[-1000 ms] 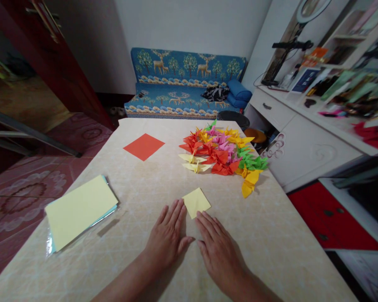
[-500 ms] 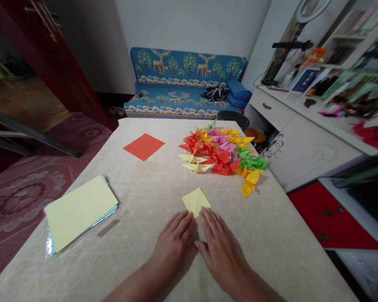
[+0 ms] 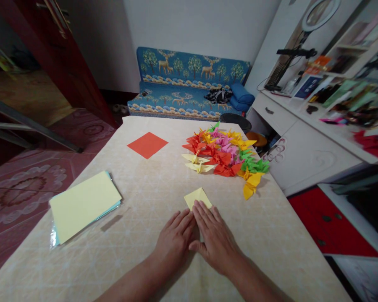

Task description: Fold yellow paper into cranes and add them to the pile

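Note:
A small folded square of pale yellow origami paper (image 3: 195,196) lies on the table in front of me, one corner pointing away. My right hand (image 3: 213,233) rests flat over its near right part, fingers stretched out and the thumb apart. Beside it, my left hand (image 3: 175,237) lies palm down with its fingertips at the paper's near left edge. The near corner of the paper is hidden under my fingers. Neither hand grips anything.
Paper cranes (image 3: 220,155) in several colours cluster at the back right of the table (image 3: 145,193). A red paper square (image 3: 147,145) lies at the back left. Nearer left is a stack of yellow sheets (image 3: 85,205) on a clear wrapper. A blue sofa (image 3: 189,84) stands beyond.
My right hand has slid forward and left, so its fingers cover more of the yellow paper. The left hand stays nearly in place. The whole view has shifted slightly.

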The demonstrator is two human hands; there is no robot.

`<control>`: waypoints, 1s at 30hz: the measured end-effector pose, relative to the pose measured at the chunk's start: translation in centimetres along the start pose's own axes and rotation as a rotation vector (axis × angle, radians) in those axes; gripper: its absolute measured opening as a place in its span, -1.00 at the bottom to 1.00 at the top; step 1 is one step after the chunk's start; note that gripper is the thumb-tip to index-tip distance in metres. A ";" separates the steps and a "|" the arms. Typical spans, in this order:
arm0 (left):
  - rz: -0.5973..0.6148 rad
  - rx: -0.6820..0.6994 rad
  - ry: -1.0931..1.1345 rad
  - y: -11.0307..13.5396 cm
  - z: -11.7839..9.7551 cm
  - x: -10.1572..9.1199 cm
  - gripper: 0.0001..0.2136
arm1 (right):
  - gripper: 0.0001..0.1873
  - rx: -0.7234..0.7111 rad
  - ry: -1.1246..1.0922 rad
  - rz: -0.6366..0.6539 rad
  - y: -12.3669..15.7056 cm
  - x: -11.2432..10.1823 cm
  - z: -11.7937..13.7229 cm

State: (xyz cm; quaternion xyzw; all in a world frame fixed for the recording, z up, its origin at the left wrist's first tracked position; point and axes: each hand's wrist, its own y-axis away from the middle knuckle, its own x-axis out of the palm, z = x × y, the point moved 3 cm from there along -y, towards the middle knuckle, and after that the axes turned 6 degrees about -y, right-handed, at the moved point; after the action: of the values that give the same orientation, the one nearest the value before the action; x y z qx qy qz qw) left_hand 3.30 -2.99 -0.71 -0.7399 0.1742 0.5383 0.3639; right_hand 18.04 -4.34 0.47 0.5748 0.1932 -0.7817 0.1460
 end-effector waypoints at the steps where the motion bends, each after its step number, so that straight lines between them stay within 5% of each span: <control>1: -0.002 0.004 0.003 0.0 0.0 0.1 -0.59 | -0.21 -0.008 -0.019 0.028 -0.2 0.0 0.0; 10: -0.060 -0.004 -0.017 -0.1 -0.2 -0.1 -0.66 | -0.23 0.132 0.015 0.004 -5.0 0.1 -3.5; 17: -0.068 -0.020 0.020 -0.2 -0.1 -0.3 -0.69 | -0.24 -0.149 -0.056 0.045 -2.6 -1.1 -1.7; 30: -0.065 -0.050 0.070 -0.3 0.2 -0.3 -0.74 | -0.33 -0.106 -0.106 0.054 -5.2 -0.4 -1.4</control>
State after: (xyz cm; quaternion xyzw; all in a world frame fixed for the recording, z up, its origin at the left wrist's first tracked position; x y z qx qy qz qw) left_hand 3.31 -2.69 -0.36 -0.7723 0.1491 0.5042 0.3565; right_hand 17.00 0.98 1.15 0.5292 0.2107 -0.7954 0.2074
